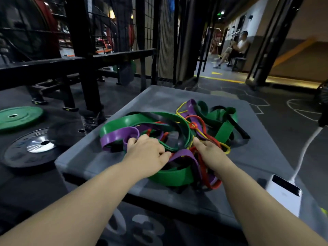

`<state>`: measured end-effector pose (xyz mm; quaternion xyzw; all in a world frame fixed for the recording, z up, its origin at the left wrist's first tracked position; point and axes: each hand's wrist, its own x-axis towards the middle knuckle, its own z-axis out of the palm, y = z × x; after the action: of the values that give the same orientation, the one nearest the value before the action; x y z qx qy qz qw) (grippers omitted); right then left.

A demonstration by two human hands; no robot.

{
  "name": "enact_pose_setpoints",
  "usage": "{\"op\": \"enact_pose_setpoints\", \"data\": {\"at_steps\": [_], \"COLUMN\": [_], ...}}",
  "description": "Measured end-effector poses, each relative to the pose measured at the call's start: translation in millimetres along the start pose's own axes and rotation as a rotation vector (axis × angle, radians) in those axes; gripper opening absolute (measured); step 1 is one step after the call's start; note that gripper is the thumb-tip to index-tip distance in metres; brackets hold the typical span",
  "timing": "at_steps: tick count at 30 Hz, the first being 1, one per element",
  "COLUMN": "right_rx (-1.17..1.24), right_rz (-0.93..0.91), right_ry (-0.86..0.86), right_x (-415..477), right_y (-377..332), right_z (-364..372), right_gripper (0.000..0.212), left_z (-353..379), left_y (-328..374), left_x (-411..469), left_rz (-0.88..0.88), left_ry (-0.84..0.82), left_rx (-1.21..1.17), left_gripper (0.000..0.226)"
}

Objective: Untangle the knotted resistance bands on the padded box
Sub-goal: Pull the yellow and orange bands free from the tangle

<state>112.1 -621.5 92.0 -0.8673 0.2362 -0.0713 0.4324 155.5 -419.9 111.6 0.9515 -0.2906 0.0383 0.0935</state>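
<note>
Fingers (132, 140) of the left hand (147, 153) curl round the bands (134, 119) — likely anchoring the heap while the right hand (211, 153) pokes a forefinger in; whether it grips cannot be told. The tangle sits mid-top on the padded box (85, 162), weight plates (19, 117) on the floor beside.

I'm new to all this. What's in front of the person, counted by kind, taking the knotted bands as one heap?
Hands: 2 (left hand, right hand)
Heap of bands: 1
Padded box: 1
White device: 1
Weight plates lying flat at left: 3 (green plate, black plate, dark plate)
Total: 8
</note>
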Motion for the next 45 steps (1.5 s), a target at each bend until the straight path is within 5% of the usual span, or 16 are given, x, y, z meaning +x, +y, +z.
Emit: {"op": "enact_pose_setpoints", "data": {"at_steps": [7,15,22,30,33,37,40,45], "right_rx": [-0.303,-0.322,0.343,0.848,0.723,0.023,-0.347,-0.674], "right_rz": [-0.022,-0.118,-0.012,-0.019,-0.03,-0.045,-0.039,-0.004], "right_ry": [-0.059,-0.019,0.193,0.422,0.399,0.085,-0.181,-0.273], "right_x": [6.3,0.9,-2.6,-10.1,-13.4,-28.8,-39.2,-47.8], "right_y": [-6.1,-9.7,-12.6,-27.4,-24.0,-17.1,-11.2,-4.5], "right_z": [9.0,18.5,14.9,-39.6,-53.6,-53.5,-51.2,-57.5], "right_gripper": [0.01,0.043,0.014,0.025,0.026,0.007,0.02,0.058], "left_z": [-10.5,-7.3,-1.9,-2.4,-3.0,-4.1,-3.8,3.0], "left_y": [-14.3,-21.7,-26.7,-21.3,-16.1,-5.4,6.1,19.0], "left_x": [-13.0,-17.8,-12.9,-11.8,-11.3,-9.8,-10.3,-6.7], "left_rz": [0.121,0.079,0.158,0.187,0.208,0.252,0.319,0.336], "left_ry": [-0.163,-0.197,-0.146,-0.083,-0.068,-0.058,-0.08,-0.209], "left_rx": [-0.076,-0.141,-0.198,-0.18,-0.167,-0.167,-0.166,-0.199], "left_gripper": [0.021,0.043,0.041,0.035,0.033,0.036,0.049,0.036]}}
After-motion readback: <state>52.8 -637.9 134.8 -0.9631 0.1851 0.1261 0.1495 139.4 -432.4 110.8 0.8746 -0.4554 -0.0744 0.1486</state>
